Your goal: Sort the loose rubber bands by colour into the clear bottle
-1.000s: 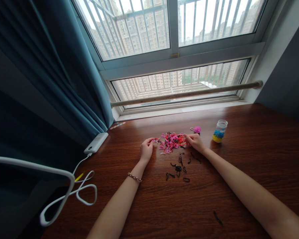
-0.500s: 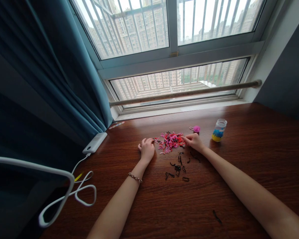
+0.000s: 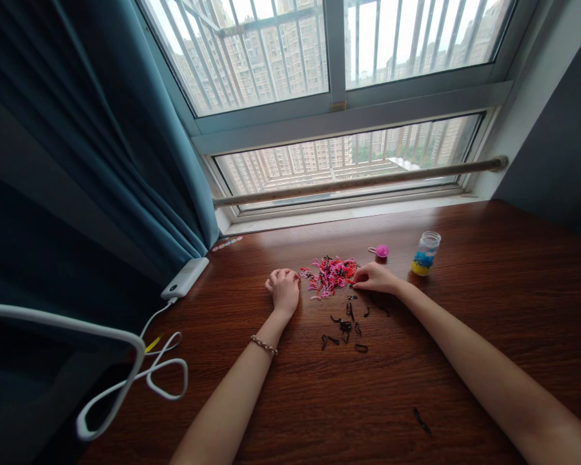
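Note:
A heap of small red and pink elastic bands (image 3: 330,274) lies on the wooden table (image 3: 416,361). My left hand (image 3: 284,288) rests just left of the heap as a loose fist, knuckles up, with nothing showing in it. My right hand (image 3: 375,278) is at the heap's right edge, thumb and fingers pinched on a small dark band at the pile's rim. Several black bands (image 3: 346,326) lie scattered in front of the heap, between my two forearms.
A clear jar (image 3: 425,254) with blue and yellow bands stands to the right, its pink lid (image 3: 380,250) beside the heap. One black band (image 3: 421,420) lies near the front right. A white power bank (image 3: 186,278) and looped cable (image 3: 159,374) sit at the left, by the curtain.
My left hand let go of the heap's left edge and curled into a fist on the table. My right hand dropped lower at the heap's right edge, pinching there.

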Tool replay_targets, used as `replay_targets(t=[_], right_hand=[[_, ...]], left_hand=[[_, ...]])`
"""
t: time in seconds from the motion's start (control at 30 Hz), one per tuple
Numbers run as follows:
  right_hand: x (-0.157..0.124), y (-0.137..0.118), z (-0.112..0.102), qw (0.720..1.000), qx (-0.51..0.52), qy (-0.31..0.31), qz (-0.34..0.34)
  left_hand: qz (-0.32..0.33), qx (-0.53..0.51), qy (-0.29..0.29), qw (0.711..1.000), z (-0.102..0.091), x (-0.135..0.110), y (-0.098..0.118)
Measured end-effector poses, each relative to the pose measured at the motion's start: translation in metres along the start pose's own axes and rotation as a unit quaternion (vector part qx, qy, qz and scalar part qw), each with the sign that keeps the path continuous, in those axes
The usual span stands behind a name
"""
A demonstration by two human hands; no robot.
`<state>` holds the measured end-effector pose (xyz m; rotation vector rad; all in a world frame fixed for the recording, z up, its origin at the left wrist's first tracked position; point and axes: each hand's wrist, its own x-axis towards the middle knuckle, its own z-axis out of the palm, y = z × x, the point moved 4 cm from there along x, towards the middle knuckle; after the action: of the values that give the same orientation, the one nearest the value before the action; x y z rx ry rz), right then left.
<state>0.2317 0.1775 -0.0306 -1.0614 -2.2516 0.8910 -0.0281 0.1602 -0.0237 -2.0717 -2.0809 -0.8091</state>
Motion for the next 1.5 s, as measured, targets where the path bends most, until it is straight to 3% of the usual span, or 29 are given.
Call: replay_targets(t=[0.23,0.37,0.43,0.5,0.57,0.63,0.7,0.77,0.9,0.97,1.03,1.1,1.17,1.23,1.33,1.5], right_hand=[[-0.001,0.006,-0.011,0.981,0.165,0.025,0.101],[-0.004,0.0,-0.005,0.963,0.219,-0.124,0.096],[-0.006,0.0,-0.003,0.952,0.248,-0.15,0.097],[-0.005,0.007,-0.007,0.951,0.28,-0.073,0.11],[-0.005,0.018,-0.015,0.949,0.285,0.065,0.121],[-0.007,0.029,-0.024,0.94,0.246,0.197,0.128],[-0.007,0.035,-0.029,0.939,0.175,0.264,0.132],[-0.005,0.036,-0.028,0.952,0.094,0.26,0.13],[-0.001,0.032,-0.023,0.968,-0.017,0.222,0.117],[-0.001,0.031,-0.021,0.969,-0.038,0.219,0.108],[-0.001,0.03,-0.02,0.97,-0.047,0.214,0.103],[-0.001,0.03,-0.019,0.971,-0.05,0.21,0.103],[-0.001,0.029,-0.019,0.971,-0.055,0.212,0.1],[-0.001,0.028,-0.018,0.97,-0.053,0.215,0.098],[0.0,0.028,-0.017,0.97,-0.029,0.221,0.093],[-0.001,0.026,-0.021,0.972,0.081,0.202,0.092]], left_hand=[[-0.003,-0.015,0.012,1.0,0.005,0.003,-0.004],[0.002,-0.049,0.039,0.998,0.004,0.004,-0.005],[0.003,-0.073,0.043,0.996,0.003,0.004,-0.005],[0.01,-0.106,0.04,0.994,0.002,0.005,-0.005],[0.032,-0.146,0.036,0.988,-0.001,0.006,-0.002],[0.071,-0.188,0.037,0.979,-0.005,0.003,0.005],[0.12,-0.237,0.032,0.963,-0.011,-0.004,0.018],[0.179,-0.292,0.007,0.94,-0.016,-0.016,0.036],[0.31,-0.36,-0.106,0.874,-0.023,-0.049,0.077],[0.33,-0.366,-0.138,0.859,-0.023,-0.056,0.084],[0.3,-0.354,-0.119,0.878,-0.023,-0.051,0.078],[0.238,-0.314,-0.062,0.917,-0.022,-0.037,0.062],[0.174,-0.244,-0.01,0.954,-0.019,-0.02,0.043],[0.136,-0.169,0.006,0.976,-0.015,-0.008,0.028],[0.119,-0.103,-0.01,0.987,-0.007,0.0,0.019],[0.145,-0.053,-0.052,0.987,0.001,-0.006,0.024]])
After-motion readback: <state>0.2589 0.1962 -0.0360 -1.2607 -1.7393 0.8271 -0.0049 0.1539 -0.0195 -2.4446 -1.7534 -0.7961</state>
